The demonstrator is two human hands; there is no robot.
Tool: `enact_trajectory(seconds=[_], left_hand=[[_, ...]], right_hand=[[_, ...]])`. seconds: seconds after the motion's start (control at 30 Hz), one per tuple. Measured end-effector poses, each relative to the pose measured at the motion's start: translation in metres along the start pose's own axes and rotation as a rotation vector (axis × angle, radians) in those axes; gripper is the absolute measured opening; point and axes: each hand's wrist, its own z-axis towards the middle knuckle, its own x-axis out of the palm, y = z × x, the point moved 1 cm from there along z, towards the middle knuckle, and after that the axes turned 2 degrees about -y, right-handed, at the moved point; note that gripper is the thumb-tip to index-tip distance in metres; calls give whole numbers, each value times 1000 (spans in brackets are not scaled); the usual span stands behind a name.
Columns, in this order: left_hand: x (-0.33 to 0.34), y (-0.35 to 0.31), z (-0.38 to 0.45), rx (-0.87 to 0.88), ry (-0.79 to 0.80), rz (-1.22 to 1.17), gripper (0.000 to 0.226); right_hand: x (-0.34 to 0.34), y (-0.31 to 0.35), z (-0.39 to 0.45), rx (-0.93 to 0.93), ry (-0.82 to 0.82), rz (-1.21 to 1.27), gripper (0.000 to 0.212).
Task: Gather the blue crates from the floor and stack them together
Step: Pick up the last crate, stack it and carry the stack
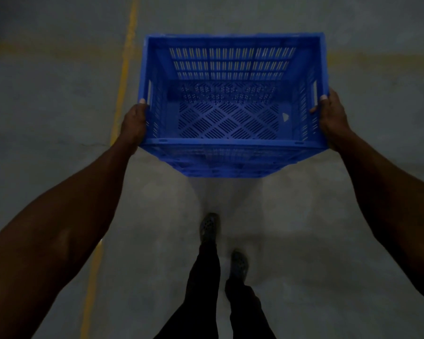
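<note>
A blue slotted plastic crate (230,111) is held in the air in front of me, open side up and empty inside. My left hand (134,126) grips its left wall near the handle slot, thumb on the rim. My right hand (332,118) grips the right wall the same way, with fingertips hooked over the rim by the slot. Both arms are stretched forward. The crate's near wall hangs above the floor ahead of my feet. No other crate is visible.
Grey concrete floor (328,228) lies all around in dim light. A yellow painted line (123,77) runs along the left, crossed by a fainter yellow band at the back. My two legs and shoes (208,226) are below the crate.
</note>
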Motion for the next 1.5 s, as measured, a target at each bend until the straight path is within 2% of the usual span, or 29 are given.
enact_trajectory(seconds=[0.73, 1.03, 1.23, 1.5], left_hand=[[4, -2, 21, 14, -14, 21, 74], [4, -5, 11, 159, -40, 88, 43], [5, -7, 10, 123, -19, 89, 47], [10, -8, 1, 91, -20, 65, 35]], right_hand=[[0, 5, 8, 63, -19, 13, 43], [4, -6, 0, 158, -35, 56, 43], [4, -6, -7, 176, -43, 72, 43], [0, -1, 4, 136, -16, 16, 44]])
